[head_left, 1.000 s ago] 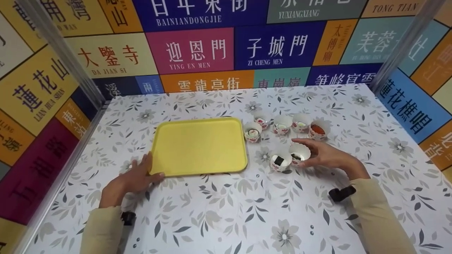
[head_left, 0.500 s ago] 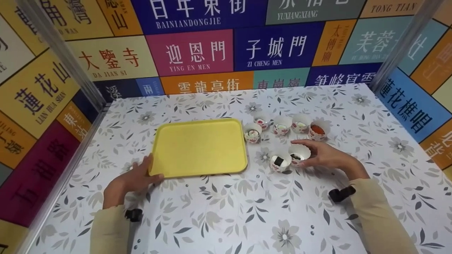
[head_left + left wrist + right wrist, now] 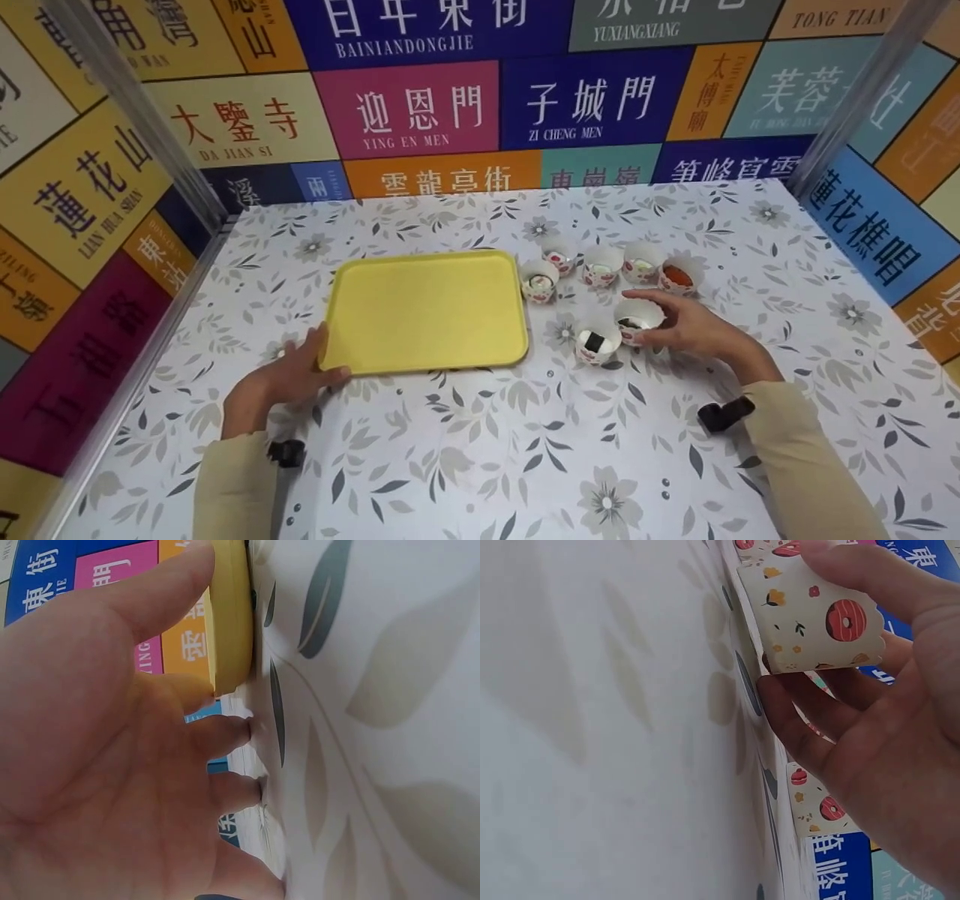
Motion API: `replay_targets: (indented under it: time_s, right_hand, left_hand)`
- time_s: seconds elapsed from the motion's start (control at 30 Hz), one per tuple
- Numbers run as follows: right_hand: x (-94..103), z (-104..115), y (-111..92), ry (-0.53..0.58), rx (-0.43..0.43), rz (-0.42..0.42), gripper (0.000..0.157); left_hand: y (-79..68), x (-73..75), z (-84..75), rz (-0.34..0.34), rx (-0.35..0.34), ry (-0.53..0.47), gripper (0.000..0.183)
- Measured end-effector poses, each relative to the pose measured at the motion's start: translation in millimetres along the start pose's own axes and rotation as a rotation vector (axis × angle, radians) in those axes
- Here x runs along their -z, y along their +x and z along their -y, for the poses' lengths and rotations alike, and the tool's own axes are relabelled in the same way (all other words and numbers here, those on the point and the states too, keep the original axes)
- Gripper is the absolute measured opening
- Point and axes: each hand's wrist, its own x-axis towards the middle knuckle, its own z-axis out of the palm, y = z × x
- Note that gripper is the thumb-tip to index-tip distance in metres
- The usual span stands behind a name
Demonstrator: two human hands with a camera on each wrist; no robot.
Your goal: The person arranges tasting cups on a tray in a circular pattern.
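A yellow tray (image 3: pixel 427 311) lies on the table. My left hand (image 3: pixel 289 371) holds its near left corner, with the thumb on the front edge and the other fingers along the left side. In the left wrist view, fingertips (image 3: pixel 238 791) reach down to the tabletop. My right hand (image 3: pixel 694 326) grips a printed paper cup (image 3: pixel 825 622) between thumb and fingers. Something dark and white sits inside that cup. Just left of it stands another paper cup (image 3: pixel 598 346), containing a white piece with a dark strip, perhaps a rice ball.
Behind the right hand stand several more paper cups with food: one with orange filling (image 3: pixel 677 277), two with pale contents (image 3: pixel 600 266), and one with a round roll (image 3: pixel 539 283) close to the tray's right edge. Printed panels (image 3: pixel 405 105) wall the table's back and sides.
My right hand and the cup it holds have shifted very slightly away from me. The left hand stays at the tray corner, its forearm a little further right than a second ago.
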Motion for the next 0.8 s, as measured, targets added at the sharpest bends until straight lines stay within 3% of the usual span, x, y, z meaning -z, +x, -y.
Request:
replay_targets:
  time_s: [0.3, 0.5, 0.67, 0.8]
  right_hand:
    - [-1.3, 5, 3, 0.148, 0.076, -0.022, 0.073]
    - [-2.3, 8, 7, 0.131, 0.071, -0.075, 0.075]
    - [-7.8, 14, 9, 0.188, 0.076, -0.118, 0.085]
    - [-10.6, 19, 9, 0.183, 0.027, -0.169, 0.087]
  left_hand:
    - [-1.9, 1.0, 0.7, 0.010, -0.006, -0.004, 0.105]
    - [-2.3, -0.6, 0.9, 0.007, 0.010, 0.003, 0.105]
    - [-2.5, -1.4, 1.3, 0.009, 0.015, 0.005, 0.105]
    - [-2.2, -1.3, 0.8, 0.005, 0.013, 0.002, 0.103]
